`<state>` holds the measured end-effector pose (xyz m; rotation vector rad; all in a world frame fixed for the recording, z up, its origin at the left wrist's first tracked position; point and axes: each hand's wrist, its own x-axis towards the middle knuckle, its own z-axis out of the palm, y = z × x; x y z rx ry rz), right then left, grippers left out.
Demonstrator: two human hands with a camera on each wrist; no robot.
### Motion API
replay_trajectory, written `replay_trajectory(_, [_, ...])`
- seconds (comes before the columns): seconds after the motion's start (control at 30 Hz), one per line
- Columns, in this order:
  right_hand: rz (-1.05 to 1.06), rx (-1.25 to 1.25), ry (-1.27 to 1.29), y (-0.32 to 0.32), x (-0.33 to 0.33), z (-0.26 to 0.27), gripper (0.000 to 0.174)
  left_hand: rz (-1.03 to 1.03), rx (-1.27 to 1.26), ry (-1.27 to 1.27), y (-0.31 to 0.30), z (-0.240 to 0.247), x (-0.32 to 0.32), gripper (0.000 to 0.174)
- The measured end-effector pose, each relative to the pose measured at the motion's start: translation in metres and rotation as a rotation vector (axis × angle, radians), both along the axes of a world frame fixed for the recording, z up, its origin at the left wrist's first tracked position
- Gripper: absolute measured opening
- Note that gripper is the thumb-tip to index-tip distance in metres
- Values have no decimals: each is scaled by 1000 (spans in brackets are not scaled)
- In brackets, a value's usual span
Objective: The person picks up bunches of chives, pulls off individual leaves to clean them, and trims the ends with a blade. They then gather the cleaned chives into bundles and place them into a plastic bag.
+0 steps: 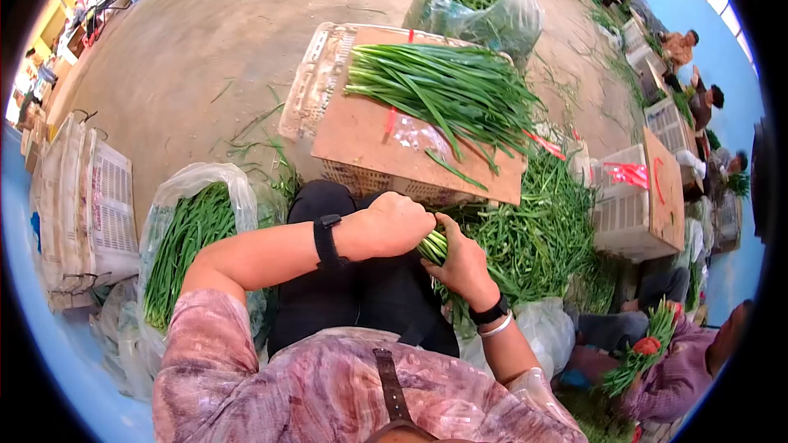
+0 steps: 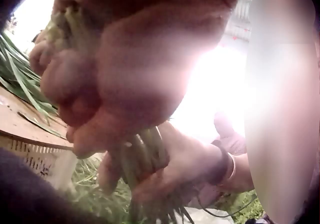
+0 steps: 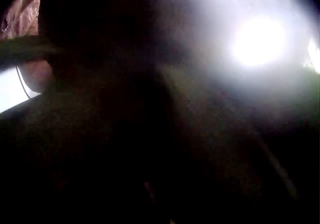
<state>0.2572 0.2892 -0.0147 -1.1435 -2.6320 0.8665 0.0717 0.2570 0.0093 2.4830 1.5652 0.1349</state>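
Note:
Above the lap, my left hand (image 1: 400, 223) grips the pale stem end of a small bunch of garlic chives (image 1: 432, 248), its fingers curled in. Just to the right, my right hand (image 1: 465, 267) holds the same bunch lower along the stems, thumb and fingers wrapped round it. In the left wrist view the chive stems (image 2: 142, 156) run from under the left fist into the right hand, and the leaves hang down below. A larger pile of garlic chives (image 1: 443, 90) lies on a board (image 1: 336, 135) in front of me. The right wrist view is mostly dark.
The board sits on a white plastic crate (image 1: 308, 98). Loose green leaves (image 1: 533, 238) heap up to its right. Bagged chives stand at left in a plastic bag (image 1: 242, 184) and behind in another bag (image 1: 525, 16). Stacked crates (image 1: 111, 197) stand far left; a person (image 1: 673, 369) sits at right.

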Motion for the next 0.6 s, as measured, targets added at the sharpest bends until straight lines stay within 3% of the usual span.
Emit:
replay_trajectory(0.1, [-18, 53, -44, 14, -15, 13, 75, 66, 80, -70, 6, 6, -19, 9])
replay_trajectory(0.17, [17, 140, -14, 36, -18, 12, 59, 106, 165, -144, 21, 10, -24, 7])
replay_trajectory(0.2, [40, 168, -35, 49, -19, 19, 54, 127, 89, -68, 35, 12, -24, 18])
replay_trajectory(0.3, [170, 388, -56, 111, -23, 52, 47, 15, 16, -240, 75, 40, -46, 62])
replay_trajectory(0.37, [89, 414, -235, 164, -24, 71, 44, -15, 269, -249, 109, 47, -78, 111])
replay_trajectory(0.43, [25, 487, -325, 214, -35, 105, 38, 227, 277, -182, 143, 43, -120, 131])
replay_trajectory(0.5, [24, 584, -288, 269, -50, 123, 29, 403, 241, -87, 182, 15, -162, 139])
replay_trajectory(0.6, [207, 657, -141, 340, -81, 120, 33, 500, 5, 39, 223, -19, -198, 139])
